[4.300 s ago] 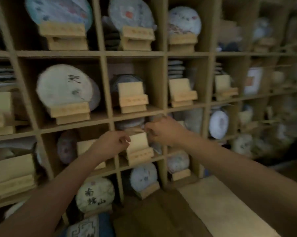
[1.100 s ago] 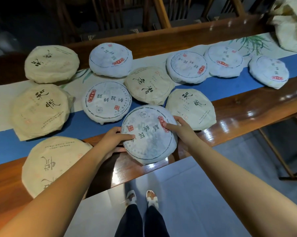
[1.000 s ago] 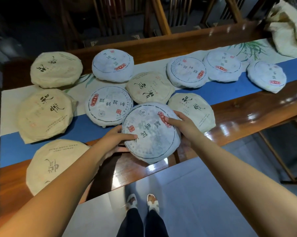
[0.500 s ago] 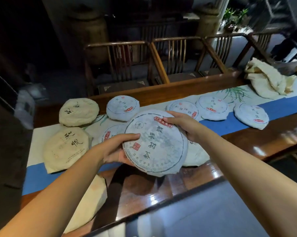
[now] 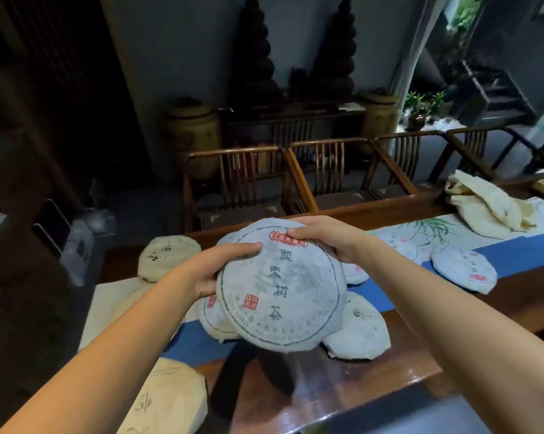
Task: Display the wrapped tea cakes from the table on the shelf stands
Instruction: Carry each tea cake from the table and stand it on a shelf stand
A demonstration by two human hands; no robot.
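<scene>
Where it lay on the table (image 5: 342, 399) before, the tea cake (image 5: 280, 289) is lifted.
Left hand (image 5: 216, 270) and right hand (image 5: 330, 238) grip its rim; pale wrapper, green ring, red seal.

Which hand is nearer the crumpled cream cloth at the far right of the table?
Right. The right hand grips the held tea cake's upper right edge, on the side toward the cream cloth; the left hand grips the cake's left edge, farther away.

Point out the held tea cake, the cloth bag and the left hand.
held tea cake (image 5: 280, 292): head view, centre of wrapper face.
cloth bag (image 5: 480, 211): head view, middle of its folds.
left hand (image 5: 214, 267): head view, back of hand.
</scene>
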